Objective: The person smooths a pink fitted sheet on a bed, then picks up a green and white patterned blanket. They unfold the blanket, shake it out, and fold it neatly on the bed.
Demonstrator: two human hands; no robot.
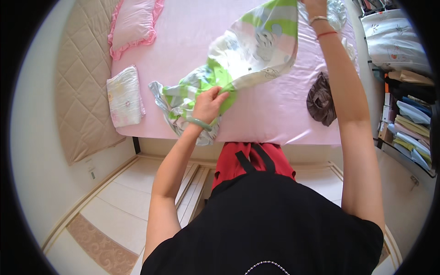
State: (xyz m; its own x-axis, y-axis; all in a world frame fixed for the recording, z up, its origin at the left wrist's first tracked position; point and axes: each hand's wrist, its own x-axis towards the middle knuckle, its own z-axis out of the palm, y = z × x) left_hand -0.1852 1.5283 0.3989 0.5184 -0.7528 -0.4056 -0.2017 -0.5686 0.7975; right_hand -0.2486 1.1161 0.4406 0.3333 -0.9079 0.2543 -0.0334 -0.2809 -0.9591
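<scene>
A light cloth with a green, white and grey printed pattern is stretched over the bed. My left hand is closed on its bunched green part, with a pale green bangle at the wrist. Beyond that hand, the rest of the cloth lies crumpled near the bed's front edge. At the top edge of the view, my right hand is raised and holds the cloth's upper corner; its fingertips are partly cut off. Between the hands the cloth hangs taut and slanted.
The bed has a pink sheet. On its left lie a frilled pink pillow and a folded white cloth. A dark brown crumpled cloth lies at right. A shelf with folded clothes stands beside the bed.
</scene>
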